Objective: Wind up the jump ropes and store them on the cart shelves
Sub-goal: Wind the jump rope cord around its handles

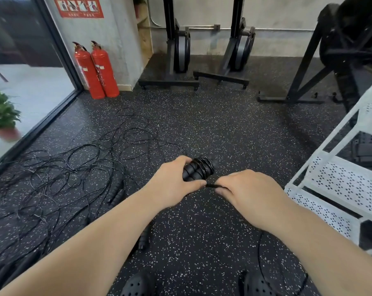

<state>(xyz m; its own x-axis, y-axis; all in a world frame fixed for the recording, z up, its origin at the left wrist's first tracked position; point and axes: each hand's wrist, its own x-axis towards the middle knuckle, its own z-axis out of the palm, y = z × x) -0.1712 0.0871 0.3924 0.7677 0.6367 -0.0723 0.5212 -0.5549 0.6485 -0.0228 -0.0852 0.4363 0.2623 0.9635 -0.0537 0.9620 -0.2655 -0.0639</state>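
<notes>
Black ribbed handles [199,168] sit in the left hand [172,182], whose fingers curl round them to give the cord a steady core; several coils are wound on. The right hand [247,189] pinches the loose cord [211,185] just beside them, likely to hold it taut for a wrap. More ropes [74,167] lie tangled on the floor at left, and the white cart [341,178] stands near at right.

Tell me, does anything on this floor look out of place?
Yes. A tangle of thin black jump ropes sprawls over the speckled rubber floor at the left. Only one is wound: the left hand grips its black ribbed handles, the right hand pinches its cord.
</notes>
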